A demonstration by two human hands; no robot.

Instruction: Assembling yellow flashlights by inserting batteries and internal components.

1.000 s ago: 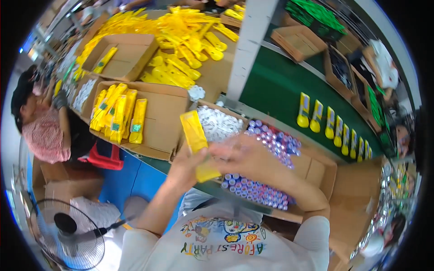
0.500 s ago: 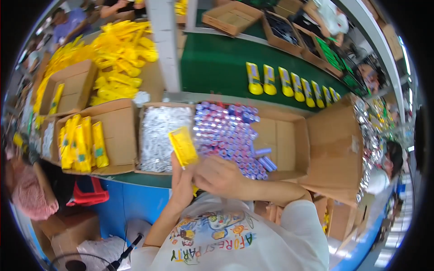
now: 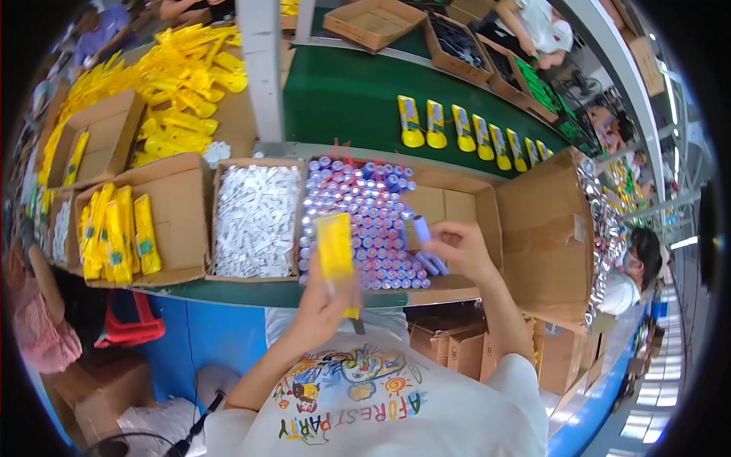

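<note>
One yellow packet [image 3: 335, 244] gripped, left hand [image 3: 326, 298] | right hand [image 3: 461, 248], well apart, pinching purple cylinder [image 3: 421, 228] | carton edge [image 3: 455, 294] nearby

Lighting bright, even; shadows soft. We note a glowing white tubular lamp [image 3: 684, 243] at right, glints on crumpled silver foil [image 3: 597, 247] and purple metal-ended cylinders [image 3: 354, 217]. We see blur on the flat yellow packet [image 3: 335, 245]; the pale metal beam [image 3: 623, 78] at right bows; corners fall black.

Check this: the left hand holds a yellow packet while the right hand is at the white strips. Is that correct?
One error: in the head view, the right hand is at the purple cylinders, not the white strips. The left hand does hold a yellow packet.
</note>
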